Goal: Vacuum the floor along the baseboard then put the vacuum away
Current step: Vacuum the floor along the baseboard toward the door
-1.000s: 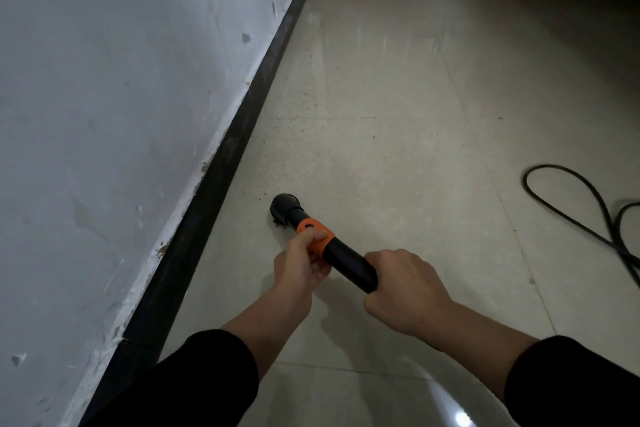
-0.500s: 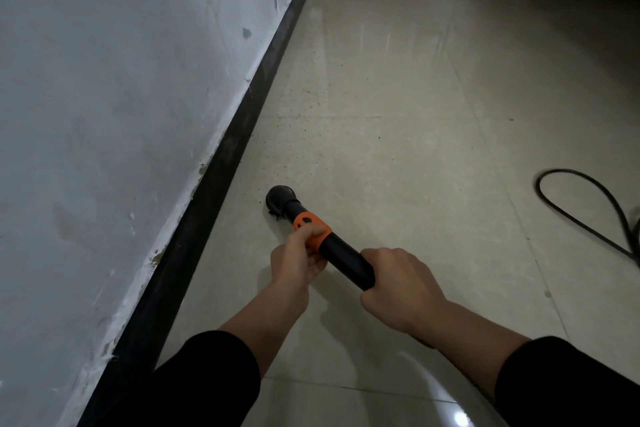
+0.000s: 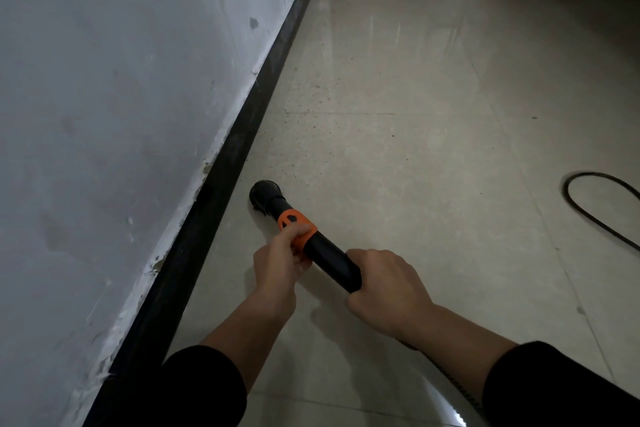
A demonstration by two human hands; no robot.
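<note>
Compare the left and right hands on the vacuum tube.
The left hand grips the orange collar, near the nozzle; the right hand grips the black tube further back. The left sits nearer the baseboard; the right nearer the cord. Both curl round the tube.

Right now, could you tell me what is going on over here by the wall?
A person holds a black plastic vacuum wand in both hands: the left hand pinches its orange collar, the right hand grips it further back. The round black nozzle sits on the beige tiled floor beside the black baseboard, with dark specks ahead. A black cable loops on the right.
</note>
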